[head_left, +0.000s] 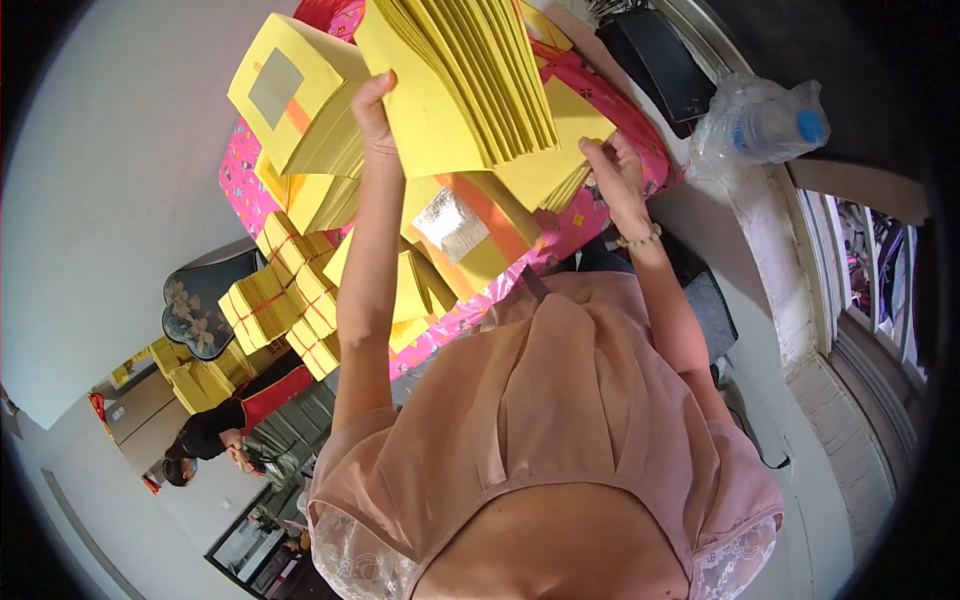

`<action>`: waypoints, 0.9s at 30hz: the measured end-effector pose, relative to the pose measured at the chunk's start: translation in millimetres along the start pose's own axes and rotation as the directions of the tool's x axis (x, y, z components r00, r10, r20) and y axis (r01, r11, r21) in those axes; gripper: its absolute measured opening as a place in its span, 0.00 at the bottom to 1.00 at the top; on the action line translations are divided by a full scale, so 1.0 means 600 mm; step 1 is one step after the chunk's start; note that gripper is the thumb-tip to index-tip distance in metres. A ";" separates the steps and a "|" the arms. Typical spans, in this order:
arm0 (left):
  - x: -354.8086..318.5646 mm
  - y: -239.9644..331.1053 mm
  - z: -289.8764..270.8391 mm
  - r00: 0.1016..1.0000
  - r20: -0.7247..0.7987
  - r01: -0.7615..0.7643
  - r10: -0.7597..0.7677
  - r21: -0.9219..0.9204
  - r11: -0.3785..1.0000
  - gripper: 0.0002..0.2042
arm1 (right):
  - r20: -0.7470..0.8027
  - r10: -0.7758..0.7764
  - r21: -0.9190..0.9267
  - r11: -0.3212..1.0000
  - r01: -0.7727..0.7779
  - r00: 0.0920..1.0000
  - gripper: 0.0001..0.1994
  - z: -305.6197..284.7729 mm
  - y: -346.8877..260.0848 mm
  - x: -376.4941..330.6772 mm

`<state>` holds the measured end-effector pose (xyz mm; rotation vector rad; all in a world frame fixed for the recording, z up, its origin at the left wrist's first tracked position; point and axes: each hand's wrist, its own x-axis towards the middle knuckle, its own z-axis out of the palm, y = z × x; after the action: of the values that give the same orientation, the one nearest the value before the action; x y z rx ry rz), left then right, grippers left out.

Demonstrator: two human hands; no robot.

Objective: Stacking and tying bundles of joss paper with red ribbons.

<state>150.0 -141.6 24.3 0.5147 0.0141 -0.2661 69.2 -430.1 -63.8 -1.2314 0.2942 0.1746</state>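
On the far left of the pink patterned table point(238, 170), we see small tied bundles of yellow paper point(262, 305) stacked side by side, each bound with a red string; these look finished and set aside. Behind them rises a loose stack of yellow sheets point(300, 110), the top one showing a silver square with an orange stripe. We judge this pile to be sorted but not yet tied.

Moving toward the middle, our left hand point(375, 115) is closed on the lower corner of a thick fanned sheaf of yellow paper point(460, 85), thumb and fingers pinching it and holding it up above the table. Below it lie more sheets, one with a silver foil square point(452, 225) facing up, untied.

Further right, our right hand point(612, 170), with a bead bracelet at the wrist, is curled over the edge of another stack of sheets point(560, 150) resting on the table, fingertips on its edge; whether it truly grips or only presses, we cannot tell.

At the far right, a plastic water bottle in a bag point(765, 125) sits on the ledge.

By our reckoning, a fair share is bundled, and much loose paper remains.
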 end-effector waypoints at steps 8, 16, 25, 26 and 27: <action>-0.005 0.036 0.031 0.999 -0.031 0.023 -0.021 0.055 0.998 0.25 | 0.392 0.168 -0.051 0.986 -0.161 0.905 0.12 0.130 0.037 -0.081; 0.019 -0.020 -0.020 0.850 -0.374 0.478 -0.372 0.247 0.843 0.21 | 0.465 0.106 -0.390 0.916 0.096 0.879 0.15 0.125 0.145 -0.077; 0.063 -0.101 -0.085 0.646 -0.363 0.762 -0.672 0.255 0.595 0.22 | -0.083 0.178 -0.039 0.983 -0.182 0.980 0.19 0.025 0.048 -0.092; 0.061 -0.110 -0.088 0.647 -0.371 0.760 -0.665 0.258 0.596 0.23 | -0.128 0.094 -0.064 0.993 -0.103 0.987 0.20 0.031 0.048 -0.089; 0.060 -0.115 -0.089 0.652 -0.382 0.756 -0.655 0.259 0.601 0.23 | -0.135 0.093 -0.060 0.993 -0.101 0.987 0.20 0.036 0.053 -0.087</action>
<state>170.1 -182.0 -58.7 0.9469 0.4384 -1.0240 13.4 -398.1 -69.5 -1.2981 0.4666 0.1888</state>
